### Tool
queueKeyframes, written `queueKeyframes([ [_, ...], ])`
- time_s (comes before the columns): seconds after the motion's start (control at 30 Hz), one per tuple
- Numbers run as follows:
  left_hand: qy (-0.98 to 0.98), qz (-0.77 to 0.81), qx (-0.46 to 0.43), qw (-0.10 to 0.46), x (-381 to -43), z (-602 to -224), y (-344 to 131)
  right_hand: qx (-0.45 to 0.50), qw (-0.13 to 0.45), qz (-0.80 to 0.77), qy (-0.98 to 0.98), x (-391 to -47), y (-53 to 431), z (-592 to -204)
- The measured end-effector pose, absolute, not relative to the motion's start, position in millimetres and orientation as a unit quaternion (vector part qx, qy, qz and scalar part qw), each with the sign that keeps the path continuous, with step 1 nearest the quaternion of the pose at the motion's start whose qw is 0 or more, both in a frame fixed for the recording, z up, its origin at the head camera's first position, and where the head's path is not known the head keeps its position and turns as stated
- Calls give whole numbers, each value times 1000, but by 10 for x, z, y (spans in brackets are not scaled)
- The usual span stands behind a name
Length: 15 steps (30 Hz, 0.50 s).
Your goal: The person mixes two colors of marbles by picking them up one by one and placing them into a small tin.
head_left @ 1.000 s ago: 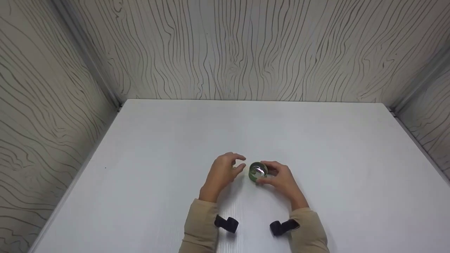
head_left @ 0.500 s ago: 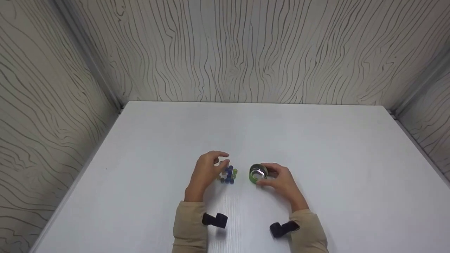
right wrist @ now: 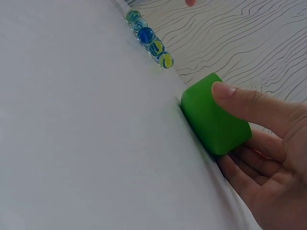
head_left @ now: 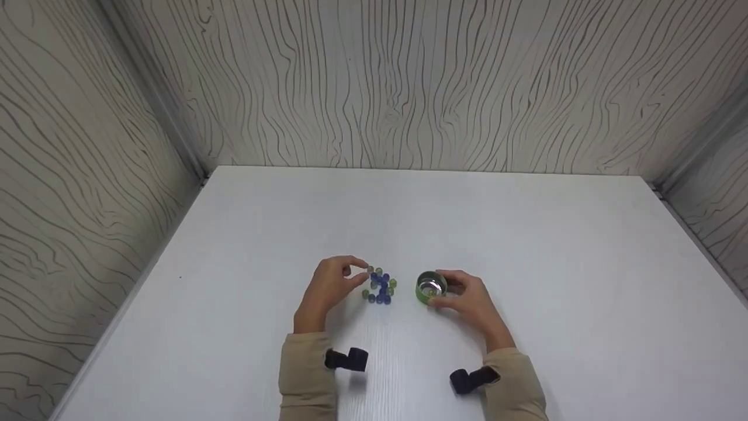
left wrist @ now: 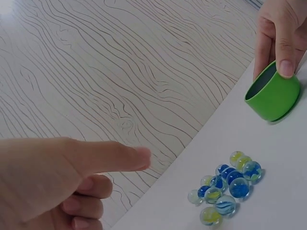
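On the flat white table, a cluster of clear glass marbles with blue, green and yellow swirls lies between your two hands. Your left hand is just beside the cluster, thumb and forefinger apart, other fingers curled. Your right hand grips a round, open-topped green cup with a shiny inside, thumb across its wall; it stands near the marbles, mouth up.

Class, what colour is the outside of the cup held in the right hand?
The cup is plain bright green outside; it shows best in the right wrist view.
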<state>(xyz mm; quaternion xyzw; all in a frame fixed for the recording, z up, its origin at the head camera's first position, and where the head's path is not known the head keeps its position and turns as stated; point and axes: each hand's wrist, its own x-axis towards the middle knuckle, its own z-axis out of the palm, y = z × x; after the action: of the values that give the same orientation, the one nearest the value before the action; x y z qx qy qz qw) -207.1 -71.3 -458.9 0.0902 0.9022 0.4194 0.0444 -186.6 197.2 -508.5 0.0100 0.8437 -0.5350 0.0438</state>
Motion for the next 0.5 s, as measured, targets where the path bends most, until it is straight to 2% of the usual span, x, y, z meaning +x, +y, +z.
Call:
queueKeyframes([
  [0.2,908,401,77,93,-2084,-4647,-763,14,46,-538,842,-1850,1981,-5080],
  [0.5,909,397,68,106,-2108,-4674,-790,7,46,-544,837,-1867,1967,-5070],
])
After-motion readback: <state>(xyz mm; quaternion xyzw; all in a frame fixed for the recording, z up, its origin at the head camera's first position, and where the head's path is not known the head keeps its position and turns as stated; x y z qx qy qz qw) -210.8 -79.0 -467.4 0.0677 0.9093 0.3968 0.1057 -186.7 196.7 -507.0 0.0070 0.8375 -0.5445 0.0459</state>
